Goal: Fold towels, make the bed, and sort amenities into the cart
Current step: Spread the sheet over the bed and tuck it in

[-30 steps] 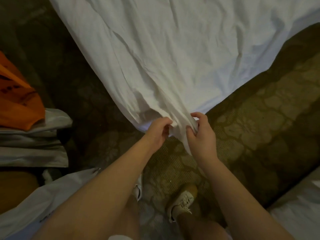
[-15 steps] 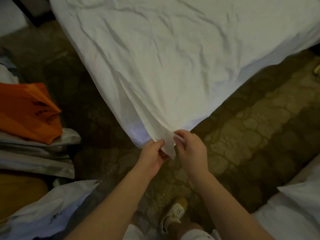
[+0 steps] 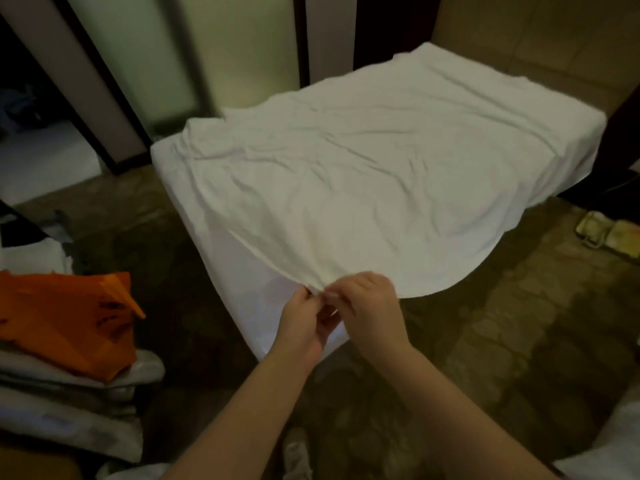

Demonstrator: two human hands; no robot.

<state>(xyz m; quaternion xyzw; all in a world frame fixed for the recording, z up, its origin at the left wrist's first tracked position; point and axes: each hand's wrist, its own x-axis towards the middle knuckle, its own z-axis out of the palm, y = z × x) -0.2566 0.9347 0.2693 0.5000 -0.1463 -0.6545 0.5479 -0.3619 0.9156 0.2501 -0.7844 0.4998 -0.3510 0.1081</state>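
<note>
White sheet [image 3: 363, 174], orange bag [image 3: 65, 320], brown carpet [image 3: 502, 341] with a pebble pattern.

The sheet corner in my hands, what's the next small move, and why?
Probably draw that corner down over the mattress and tuck it. The left hand and right hand both pinch a corner of the sheet, lifted off the mattress; its top lies wrinkled.

Orange bag [image 3: 69, 313]: far left of the scene, lying on a pile of grey folded cloth [image 3: 69, 393]. It carries dark printed marks on its top face, towards the right side.
Marks on the bag: smeared by blur and dim light, so no letter, number or brand can be made out.
Readable text: none in this view.
</note>
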